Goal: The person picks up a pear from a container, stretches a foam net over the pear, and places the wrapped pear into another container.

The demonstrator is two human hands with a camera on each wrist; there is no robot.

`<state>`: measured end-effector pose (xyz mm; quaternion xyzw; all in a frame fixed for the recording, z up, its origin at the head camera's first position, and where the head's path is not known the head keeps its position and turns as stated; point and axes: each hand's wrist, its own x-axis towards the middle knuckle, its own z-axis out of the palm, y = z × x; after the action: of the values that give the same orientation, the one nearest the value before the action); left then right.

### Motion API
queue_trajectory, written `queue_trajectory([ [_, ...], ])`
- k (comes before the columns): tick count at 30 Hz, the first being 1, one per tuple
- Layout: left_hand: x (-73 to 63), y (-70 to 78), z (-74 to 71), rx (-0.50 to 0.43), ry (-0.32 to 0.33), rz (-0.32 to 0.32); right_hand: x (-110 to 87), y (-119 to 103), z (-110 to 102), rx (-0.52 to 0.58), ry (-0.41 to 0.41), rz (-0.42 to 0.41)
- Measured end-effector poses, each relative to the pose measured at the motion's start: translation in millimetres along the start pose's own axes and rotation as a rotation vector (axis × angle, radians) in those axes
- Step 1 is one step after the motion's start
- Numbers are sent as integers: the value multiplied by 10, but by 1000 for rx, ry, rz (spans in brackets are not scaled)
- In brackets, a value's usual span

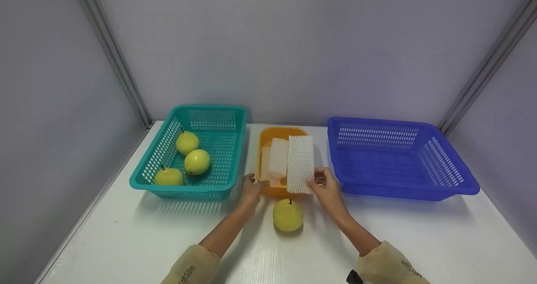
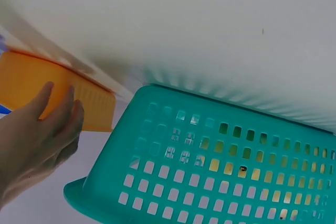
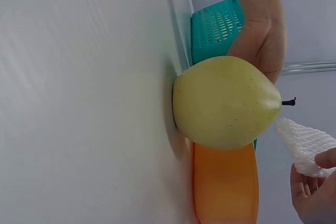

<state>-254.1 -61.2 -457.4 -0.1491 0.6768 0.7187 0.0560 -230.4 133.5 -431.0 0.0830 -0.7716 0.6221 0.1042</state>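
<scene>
My right hand pinches a white foam net sleeve by its lower right edge, over the right side of an orange basket. In the right wrist view the fingers and thumb close on the sleeve. More white foam net sleeves lie inside that basket. My left hand is at the basket's front left corner, its fingers loosely extended in the left wrist view; whether they touch the basket I cannot tell. A yellow pear stands upright on the table between my forearms, stem up.
To the left stands a teal basket holding three yellow pears. On the right is a blue-purple basket. The white table is bordered by grey panels at the back and sides.
</scene>
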Motion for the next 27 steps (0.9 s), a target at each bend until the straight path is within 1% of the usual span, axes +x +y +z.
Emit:
queue_trajectory([
  [2,-48,12,-29,-8,-14,-14,12,72,0,5,-1,2],
  [4,-96,31,-65,5,-36,-29,29,147,1,8,3,3],
  [7,-163,78,-108,9,-91,-28,14,135,6,23,5,12],
  [8,-179,99,-115,5,-103,-20,11,126,6,30,1,15],
  [12,-235,196,-117,-25,-149,45,-9,79,11,75,-21,17],
  [16,-304,268,-105,-53,-195,66,-33,40,16,109,-43,14],
  [19,-365,295,-96,-75,-269,74,-51,0,16,137,-55,1],
  [23,-428,316,-79,-92,-387,120,-68,-66,5,147,-59,-17],
  [25,-453,330,-74,-93,-415,151,-72,-97,2,139,-63,-30],
  [27,-476,341,-73,-83,-420,177,-76,-126,5,134,-70,-42],
])
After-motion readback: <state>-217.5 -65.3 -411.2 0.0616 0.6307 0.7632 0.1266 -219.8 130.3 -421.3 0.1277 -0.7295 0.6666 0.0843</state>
